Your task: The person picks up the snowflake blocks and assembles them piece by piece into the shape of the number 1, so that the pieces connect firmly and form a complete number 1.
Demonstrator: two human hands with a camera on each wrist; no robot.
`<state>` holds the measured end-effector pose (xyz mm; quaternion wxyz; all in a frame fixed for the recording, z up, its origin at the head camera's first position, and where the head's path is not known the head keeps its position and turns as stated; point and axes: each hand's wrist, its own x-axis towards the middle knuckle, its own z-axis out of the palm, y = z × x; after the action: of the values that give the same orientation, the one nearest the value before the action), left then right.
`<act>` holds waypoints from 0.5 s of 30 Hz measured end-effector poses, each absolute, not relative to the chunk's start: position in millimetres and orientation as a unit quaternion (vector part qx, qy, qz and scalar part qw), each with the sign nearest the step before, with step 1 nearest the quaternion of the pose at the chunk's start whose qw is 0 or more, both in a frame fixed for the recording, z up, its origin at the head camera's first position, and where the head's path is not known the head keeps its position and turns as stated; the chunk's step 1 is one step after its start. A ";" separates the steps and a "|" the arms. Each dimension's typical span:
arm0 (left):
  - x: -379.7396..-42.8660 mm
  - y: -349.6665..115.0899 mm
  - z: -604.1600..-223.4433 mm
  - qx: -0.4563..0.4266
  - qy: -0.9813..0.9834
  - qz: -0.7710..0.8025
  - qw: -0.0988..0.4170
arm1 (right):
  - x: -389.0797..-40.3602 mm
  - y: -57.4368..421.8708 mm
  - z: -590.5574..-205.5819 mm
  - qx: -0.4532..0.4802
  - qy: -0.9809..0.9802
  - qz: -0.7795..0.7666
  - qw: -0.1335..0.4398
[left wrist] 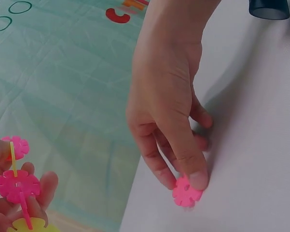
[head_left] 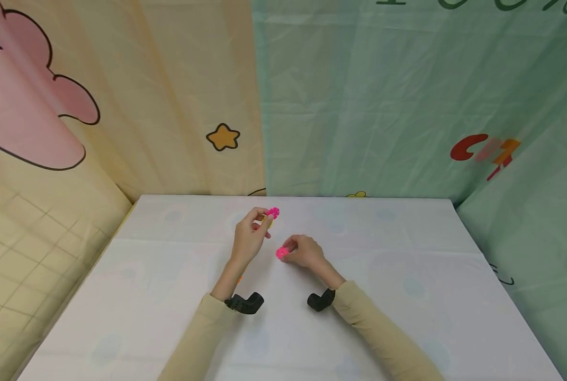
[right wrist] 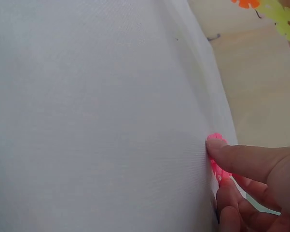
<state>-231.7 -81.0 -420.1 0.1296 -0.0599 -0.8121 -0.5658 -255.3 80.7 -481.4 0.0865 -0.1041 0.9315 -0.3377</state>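
Observation:
My left hand [head_left: 249, 239] is raised over the far middle of the table and holds a joined set of notched plastic snowflake discs. In the left wrist view the set shows pink discs [left wrist: 7, 187] with yellow discs [left wrist: 34, 227] slotted into them. An orange disc [right wrist: 246, 3] and more yellow appear at the top corner of the right wrist view. Lower and to the right, my right hand [head_left: 307, 252] pinches a single pink snowflake disc [left wrist: 186, 194] between thumb and fingers, close over the white tabletop. The two hands are a short gap apart.
A white cloth covers the table [head_left: 383, 328]. A bit of orange [head_left: 239, 279] shows beside the left wrist, mostly hidden by the forearm. Black wrist cameras [head_left: 251, 304] stick out inward from both wrists. Printed curtains [head_left: 350, 106] hang behind the table and at its sides.

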 end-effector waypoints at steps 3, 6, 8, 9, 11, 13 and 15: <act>-230.7 -81.1 -421.7 -0.057 -0.813 -0.564 0.133 | -254.2 83.6 -481.5 -0.099 0.927 -0.348 0.093; -230.0 -80.7 -422.7 -0.052 -0.817 -0.558 0.135 | -253.7 87.5 -481.7 -0.097 0.919 -0.368 0.103; -230.0 -80.2 -422.9 -0.053 -0.821 -0.551 0.139 | -253.8 90.6 -482.1 -0.101 0.913 -0.382 0.106; -230.1 -79.9 -422.9 -0.054 -0.824 -0.547 0.141 | -253.9 92.4 -482.4 -0.104 0.910 -0.388 0.107; -230.3 -79.4 -423.0 -0.059 -0.827 -0.541 0.143 | -253.5 95.8 -482.4 -0.108 0.904 -0.399 0.111; -230.3 -79.0 -423.4 -0.063 -0.830 -0.536 0.142 | -252.4 99.8 -480.8 -0.112 0.899 -0.409 0.112; -230.2 -78.8 -423.9 -0.066 -0.832 -0.533 0.139 | -251.0 103.5 -477.2 -0.106 0.892 -0.425 0.108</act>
<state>-230.2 -78.8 -423.9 0.1391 -0.0661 -0.8317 -0.5334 -251.0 103.5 -477.2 0.1081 -0.1064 0.8924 -0.4249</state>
